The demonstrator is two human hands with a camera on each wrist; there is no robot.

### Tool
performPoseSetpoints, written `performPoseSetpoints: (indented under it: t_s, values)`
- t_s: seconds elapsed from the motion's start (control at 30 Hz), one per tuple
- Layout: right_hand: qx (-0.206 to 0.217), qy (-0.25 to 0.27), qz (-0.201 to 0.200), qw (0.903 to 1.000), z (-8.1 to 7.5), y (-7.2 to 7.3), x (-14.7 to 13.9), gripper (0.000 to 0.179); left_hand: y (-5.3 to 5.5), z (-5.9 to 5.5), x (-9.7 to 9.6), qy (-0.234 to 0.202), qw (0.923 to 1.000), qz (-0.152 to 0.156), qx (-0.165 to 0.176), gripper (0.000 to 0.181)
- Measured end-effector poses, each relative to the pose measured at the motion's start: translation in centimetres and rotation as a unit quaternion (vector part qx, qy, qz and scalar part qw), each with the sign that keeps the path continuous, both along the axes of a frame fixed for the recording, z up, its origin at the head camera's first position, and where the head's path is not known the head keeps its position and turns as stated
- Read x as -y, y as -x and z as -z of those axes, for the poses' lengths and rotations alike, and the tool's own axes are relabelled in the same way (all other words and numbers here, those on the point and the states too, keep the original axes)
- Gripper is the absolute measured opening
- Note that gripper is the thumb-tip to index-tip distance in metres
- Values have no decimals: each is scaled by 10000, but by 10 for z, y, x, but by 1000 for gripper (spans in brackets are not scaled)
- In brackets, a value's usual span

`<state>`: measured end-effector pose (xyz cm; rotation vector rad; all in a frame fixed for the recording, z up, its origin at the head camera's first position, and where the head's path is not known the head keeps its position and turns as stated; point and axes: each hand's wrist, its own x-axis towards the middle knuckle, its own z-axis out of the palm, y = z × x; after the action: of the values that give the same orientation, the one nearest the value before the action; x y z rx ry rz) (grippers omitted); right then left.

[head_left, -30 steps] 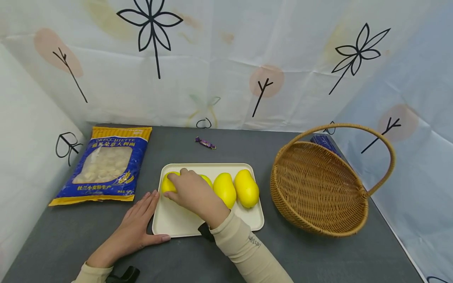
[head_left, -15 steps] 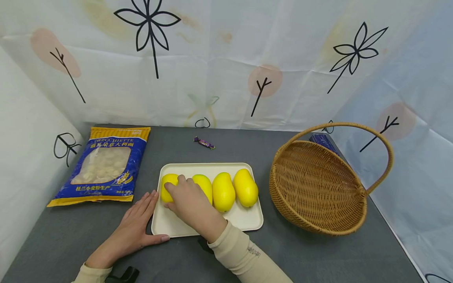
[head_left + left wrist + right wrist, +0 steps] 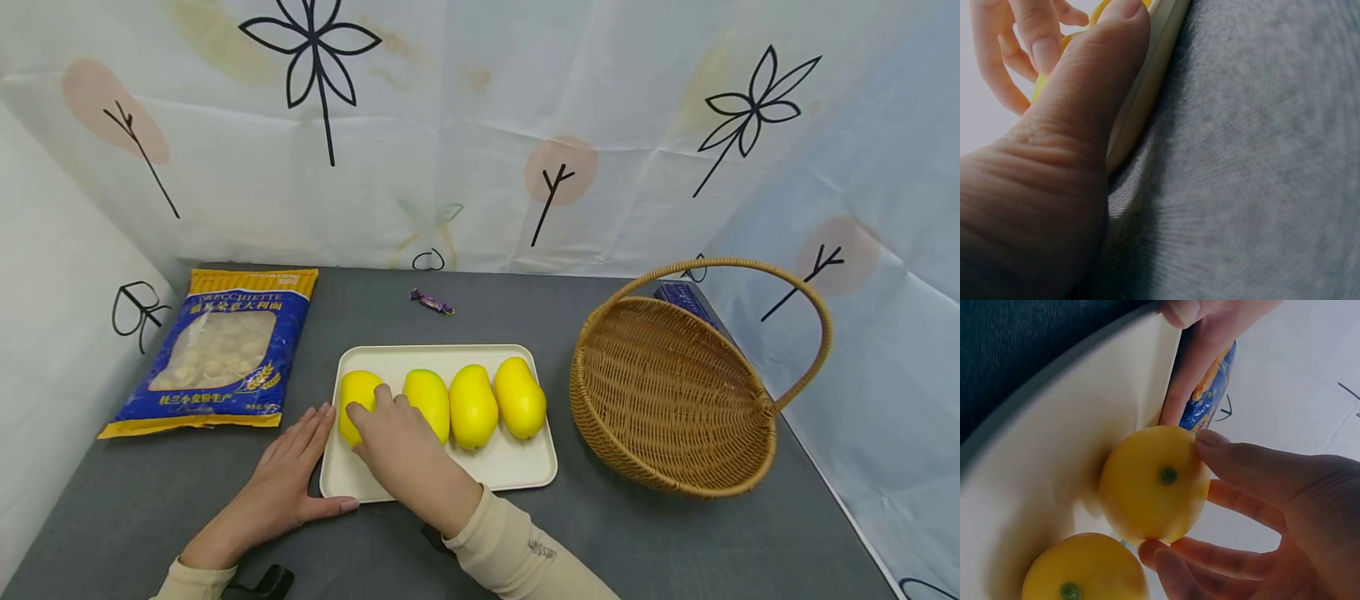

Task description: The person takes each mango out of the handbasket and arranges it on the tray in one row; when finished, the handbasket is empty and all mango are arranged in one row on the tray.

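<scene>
Several yellow mangoes lie side by side on a cream rectangular tray. My right hand reaches over the tray to the leftmost mango. In the right wrist view, the thumb touches one side of that mango and fingertips touch the other, pinching it. The second mango is partly hidden behind this hand. My left hand lies along the tray's left edge, fingers straight and thumb spread at the front corner. In the left wrist view, its thumb lies against the tray rim.
A blue and yellow bag of orecchiette pasta lies at the left. Behind the tray is a purple wrapped candy. A wicker basket with a tall handle stands right, partly covering a dark blue box.
My right hand has drawn slightly toward the front with the leftmost mango between its fingers, and more of the second mango shows. The left hand has stayed at the tray's edge.
</scene>
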<state>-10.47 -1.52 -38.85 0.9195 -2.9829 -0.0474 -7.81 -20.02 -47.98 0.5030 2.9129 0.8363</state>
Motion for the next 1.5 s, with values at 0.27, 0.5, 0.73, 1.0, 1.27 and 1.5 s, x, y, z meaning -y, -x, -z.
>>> performPoseSetpoints:
  t_s: [0.27,0.5,0.73,1.0,1.27,1.5]
  values:
    - [-160,186,-121,9996,2,-4,-4,40,0,0,0,12,10000,-10,-16,119]
    - [-277,188,-170,9993,3,-3,-6,46,2,1,0,39,10000,-6,-9,119]
    - [-242,194,-122,9994,4,-2,-6,45,3,2,0,59,10000,6,3,119]
    - [-242,126,-42,9996,3,-3,-6,48,3,2,-1,68,10000,40,0,121]
    - [-357,-182,86,9992,-1,-4,-1,50,-2,0,1,84,9999,-48,-29,120]
    - [36,-116,218,9997,-14,-3,-8,51,-3,1,3,24,10000,-66,15,120]
